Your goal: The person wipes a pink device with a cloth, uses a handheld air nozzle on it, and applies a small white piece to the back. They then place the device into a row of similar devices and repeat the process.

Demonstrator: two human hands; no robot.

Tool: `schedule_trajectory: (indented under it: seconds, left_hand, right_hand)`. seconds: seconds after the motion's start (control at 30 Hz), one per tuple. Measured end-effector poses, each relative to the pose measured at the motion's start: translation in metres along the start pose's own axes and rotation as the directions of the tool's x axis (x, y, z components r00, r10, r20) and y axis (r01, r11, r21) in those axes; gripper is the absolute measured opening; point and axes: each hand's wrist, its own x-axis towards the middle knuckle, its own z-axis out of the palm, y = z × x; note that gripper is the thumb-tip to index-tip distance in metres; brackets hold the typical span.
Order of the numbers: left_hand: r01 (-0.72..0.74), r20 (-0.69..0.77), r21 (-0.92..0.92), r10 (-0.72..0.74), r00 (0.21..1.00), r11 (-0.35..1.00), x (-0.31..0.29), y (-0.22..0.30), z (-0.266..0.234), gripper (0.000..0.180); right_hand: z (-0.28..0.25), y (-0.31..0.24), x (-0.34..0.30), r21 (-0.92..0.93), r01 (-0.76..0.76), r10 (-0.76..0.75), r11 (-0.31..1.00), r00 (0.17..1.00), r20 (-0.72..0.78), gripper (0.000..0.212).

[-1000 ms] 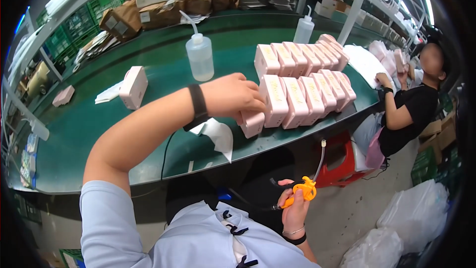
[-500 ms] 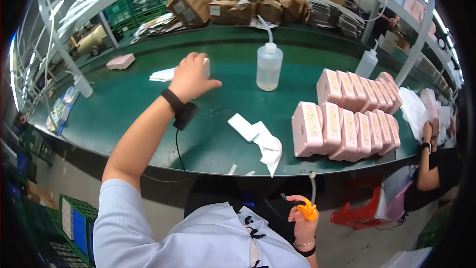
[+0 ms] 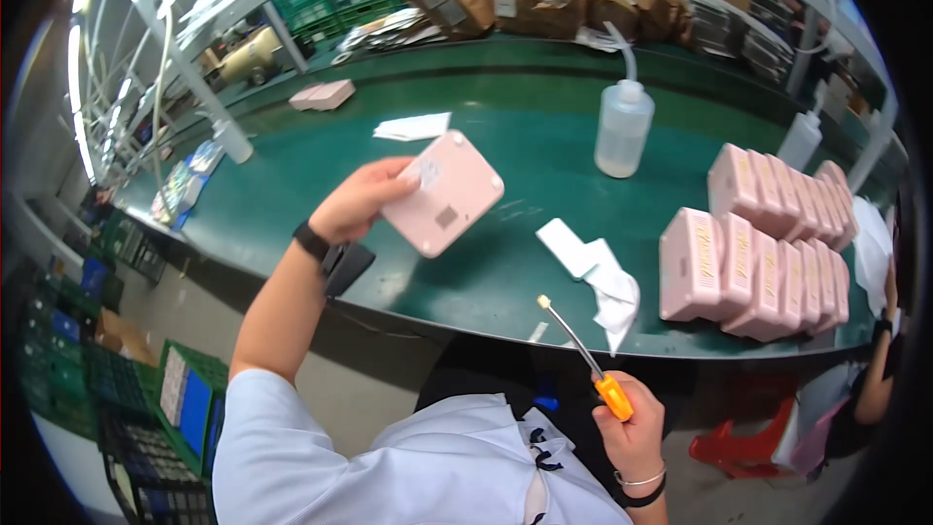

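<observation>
My left hand (image 3: 367,196) grips a pink square plastic case (image 3: 449,206) by its left edge, thumb on the face towards me. That face shows small round corner feet, a pale label and a small darker patch. The case is tilted, held above the green table. Lower right, past the table's front edge, my right hand (image 3: 637,428) is closed round an orange air blow gun (image 3: 614,399). Its thin metal tube points up and left, ending in a pale tip. Between the hands, a white block (image 3: 566,247) lies against a crumpled white cloth (image 3: 615,301).
Two rows of pink cases (image 3: 692,267) stand at the right. A squeeze bottle (image 3: 623,131) stands behind the cloth, another (image 3: 800,141) farther right. A folded white cloth (image 3: 413,126) and pink pieces (image 3: 323,95) lie at the far left. Another person's arm (image 3: 875,384) is at right.
My left hand has lifted the pink case and turned its footed face towards me. My right hand has turned the blow gun so its tube leans left. The view has shifted left.
</observation>
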Motion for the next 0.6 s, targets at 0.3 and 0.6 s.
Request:
schedule_trajectory:
  seconds: [0.3,0.6]
  left_hand:
    - [0.099,-0.390,-0.152,-0.151,0.908,0.983,-0.184,-0.030,0.021,0.062]
    - [0.234,-0.571,0.651,0.263,0.777,0.722,-0.235,-0.028,0.034,0.059]
  right_hand:
    - [0.029,-0.041,0.051,-0.386,0.141,-0.016,0.912,0.951,0.310,0.044]
    - [0.057,-0.054,0.057,-0.414,0.316,-0.133,0.854,0.900,0.415,0.046]
